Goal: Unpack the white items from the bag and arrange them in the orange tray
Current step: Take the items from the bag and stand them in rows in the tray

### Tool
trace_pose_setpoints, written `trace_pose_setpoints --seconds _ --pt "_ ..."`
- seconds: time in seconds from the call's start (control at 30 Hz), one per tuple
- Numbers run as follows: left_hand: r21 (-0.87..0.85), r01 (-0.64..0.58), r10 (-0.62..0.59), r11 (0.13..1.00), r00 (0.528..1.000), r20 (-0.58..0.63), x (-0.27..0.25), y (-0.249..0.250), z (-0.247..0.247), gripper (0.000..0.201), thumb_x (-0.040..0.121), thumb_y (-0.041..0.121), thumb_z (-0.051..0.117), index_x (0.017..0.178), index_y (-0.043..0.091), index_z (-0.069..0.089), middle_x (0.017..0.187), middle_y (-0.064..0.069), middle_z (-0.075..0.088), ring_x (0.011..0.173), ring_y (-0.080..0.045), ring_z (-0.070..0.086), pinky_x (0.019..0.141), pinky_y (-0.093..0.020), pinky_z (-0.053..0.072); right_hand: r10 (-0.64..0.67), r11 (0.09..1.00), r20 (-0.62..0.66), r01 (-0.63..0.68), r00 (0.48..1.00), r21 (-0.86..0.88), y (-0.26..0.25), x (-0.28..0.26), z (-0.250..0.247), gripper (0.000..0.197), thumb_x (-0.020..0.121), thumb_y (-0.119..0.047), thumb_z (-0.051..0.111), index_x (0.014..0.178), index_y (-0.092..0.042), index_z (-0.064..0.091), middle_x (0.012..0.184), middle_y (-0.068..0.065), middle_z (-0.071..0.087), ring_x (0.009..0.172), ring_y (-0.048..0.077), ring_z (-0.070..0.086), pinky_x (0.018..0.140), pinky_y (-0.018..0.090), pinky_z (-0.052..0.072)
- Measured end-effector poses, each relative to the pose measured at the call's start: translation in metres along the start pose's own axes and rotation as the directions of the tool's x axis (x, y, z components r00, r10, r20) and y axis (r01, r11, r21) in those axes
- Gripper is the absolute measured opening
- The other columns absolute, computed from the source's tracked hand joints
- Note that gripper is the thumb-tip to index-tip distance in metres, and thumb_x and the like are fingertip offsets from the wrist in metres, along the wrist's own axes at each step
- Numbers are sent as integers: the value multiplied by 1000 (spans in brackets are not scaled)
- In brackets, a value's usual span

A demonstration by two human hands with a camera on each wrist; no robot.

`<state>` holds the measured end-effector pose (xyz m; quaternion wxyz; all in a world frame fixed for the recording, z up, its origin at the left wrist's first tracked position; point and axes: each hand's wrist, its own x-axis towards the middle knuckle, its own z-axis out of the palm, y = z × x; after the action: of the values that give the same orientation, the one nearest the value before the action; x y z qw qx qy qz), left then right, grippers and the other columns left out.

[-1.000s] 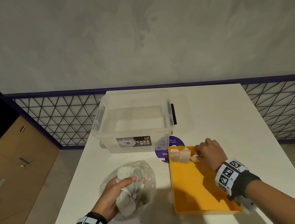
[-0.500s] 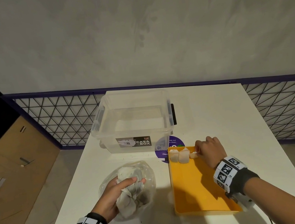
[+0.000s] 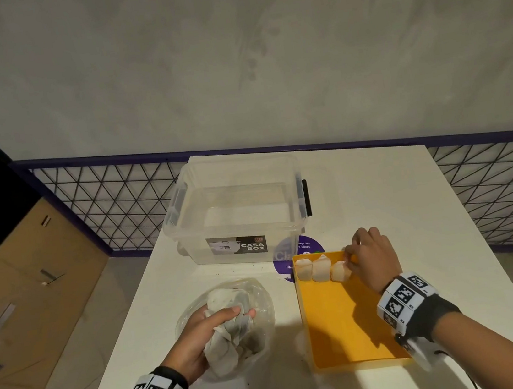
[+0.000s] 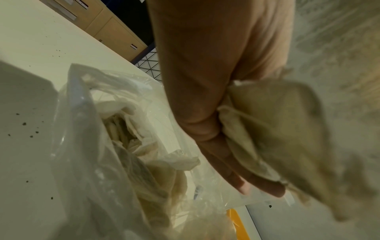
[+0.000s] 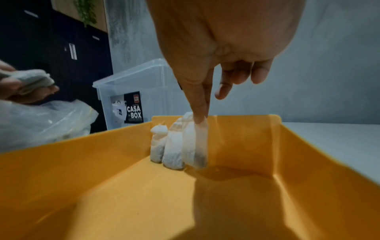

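Three white sachets (image 5: 176, 146) stand in the orange tray (image 3: 342, 324); right hand (image 3: 373, 260) fingers (image 5: 198, 104) pinch the third, best released upright and snug, while left hand (image 3: 199, 337) grips a bunch (image 4: 277, 129).

L hand (image 4: 205, 100) grips white sachets (image 4: 277, 129) above bag (image 4: 98, 146).
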<state>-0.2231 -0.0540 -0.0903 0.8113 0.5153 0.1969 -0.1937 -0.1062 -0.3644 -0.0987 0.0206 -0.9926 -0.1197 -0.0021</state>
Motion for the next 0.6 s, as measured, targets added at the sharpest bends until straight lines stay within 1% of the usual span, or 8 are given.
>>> trace_pose_setpoints --seconds 0.1,0.23,0.3,0.4,0.43,0.6 --pt "14 -4 4 1000 1000 -7 -1 1 0 50 76 10 71 121 -8 58 108 -28 67 96 -32 68 78 -33 54 -34 999 11 33 999 8 3 0 -7 25 91 -33 52 109 -23 67 120 0 54 109 21 42 87 29 32" --pt "23 -1 1 1000 1000 2 0 1 2 54 73 12 74 119 -10 58 109 -30 66 101 -35 66 87 -37 51 -48 999 71 48 996 9 0 5 -6 22 92 -33 51 107 -25 65 126 -6 53 114 18 40 94 28 30" --pt "14 -5 5 1000 1000 7 0 1 4 48 76 8 73 118 -10 58 107 -30 67 97 -34 68 83 -36 53 -44 999 94 44 995 3 -2 8 -3 22 92 -32 50 106 -24 65 125 -6 54 114 17 41 96 28 30" --pt "36 -19 20 999 1000 -17 -3 5 8 29 85 0 63 113 -9 62 99 -25 71 87 -28 71 70 -29 56 -38 999 87 40 995 -25 -2 11 0 23 93 -31 49 108 -23 64 123 -4 54 112 18 42 97 29 30" --pt "43 -23 24 999 999 -28 -4 5 9 26 87 -1 60 112 -8 63 95 -23 72 83 -26 72 66 -27 56 -39 998 87 42 995 -38 -2 11 0 24 93 -30 48 109 -22 64 123 -4 54 113 18 43 97 29 30" --pt "42 -7 9 999 999 -47 -5 6 10 27 86 -1 59 112 -9 63 97 -24 72 83 -26 72 65 -27 56 -46 994 99 55 994 -90 2 11 5 29 95 -30 45 115 -20 62 123 -2 53 113 19 43 98 30 30"
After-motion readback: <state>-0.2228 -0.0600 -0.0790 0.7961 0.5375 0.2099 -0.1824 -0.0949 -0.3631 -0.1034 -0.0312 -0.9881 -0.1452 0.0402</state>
